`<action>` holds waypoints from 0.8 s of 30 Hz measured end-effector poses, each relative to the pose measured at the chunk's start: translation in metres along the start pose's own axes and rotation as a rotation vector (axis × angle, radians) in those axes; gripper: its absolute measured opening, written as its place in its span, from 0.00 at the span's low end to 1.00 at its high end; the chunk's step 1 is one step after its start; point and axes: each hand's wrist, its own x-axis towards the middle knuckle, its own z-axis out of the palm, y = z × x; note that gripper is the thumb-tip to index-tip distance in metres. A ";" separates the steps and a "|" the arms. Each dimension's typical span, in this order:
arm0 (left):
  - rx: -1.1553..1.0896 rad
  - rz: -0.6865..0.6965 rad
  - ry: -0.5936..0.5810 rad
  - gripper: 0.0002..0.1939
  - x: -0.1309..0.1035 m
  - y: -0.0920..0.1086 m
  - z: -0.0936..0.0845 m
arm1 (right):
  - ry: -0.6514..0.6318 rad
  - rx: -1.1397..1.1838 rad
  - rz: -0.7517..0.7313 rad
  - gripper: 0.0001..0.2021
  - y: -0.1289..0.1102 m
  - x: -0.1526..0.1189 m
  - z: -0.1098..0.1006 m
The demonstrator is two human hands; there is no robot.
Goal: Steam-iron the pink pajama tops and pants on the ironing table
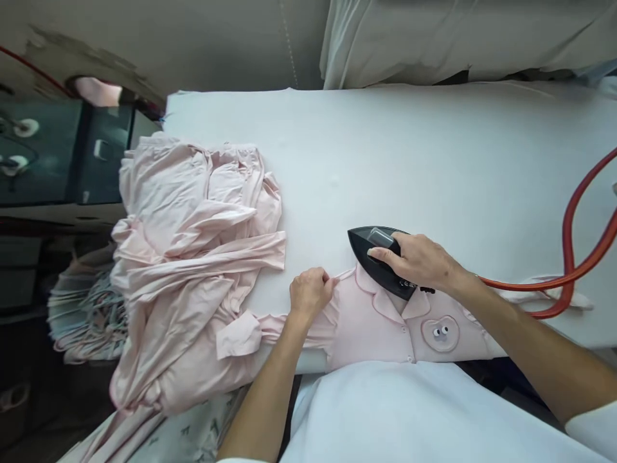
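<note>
A pink pajama shirt point(373, 328) with a piped collar, buttons and a googly-eyed patch lies along the near edge of the white-covered table. My right hand point(419, 260) is wrapped round the handle of a black iron point(359, 247), whose sole rests over the collar, its tip pointing left. My left hand point(311, 292) is closed, pinching the shirt at its shoulder beside the collar. One sleeve point(241, 337) stretches left under my left forearm, its cuff folded over. The iron hides part of the collar and neckline.
Crumpled pink garments point(193, 244) are heaped on the table's left side and hang over the near edge. An orange-red hose point(569, 257) loops at the right. Folded clothes point(89, 308) sit lower at the far left. White cloth point(457, 42) hangs behind the table point(409, 154).
</note>
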 end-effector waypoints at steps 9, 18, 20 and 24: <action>-0.463 0.136 0.231 0.05 -0.029 -0.002 0.007 | -0.042 -0.009 -0.271 0.24 0.007 -0.071 0.023; -0.469 0.231 0.133 0.05 -0.015 0.027 0.032 | -0.153 0.094 -0.240 0.25 0.090 -0.120 0.080; -0.444 0.238 0.167 0.04 -0.013 0.038 0.033 | -0.120 0.233 -0.199 0.25 0.120 -0.113 0.065; -0.242 0.257 0.203 0.10 0.010 0.083 0.024 | 0.055 0.346 -0.068 0.26 0.183 -0.076 0.020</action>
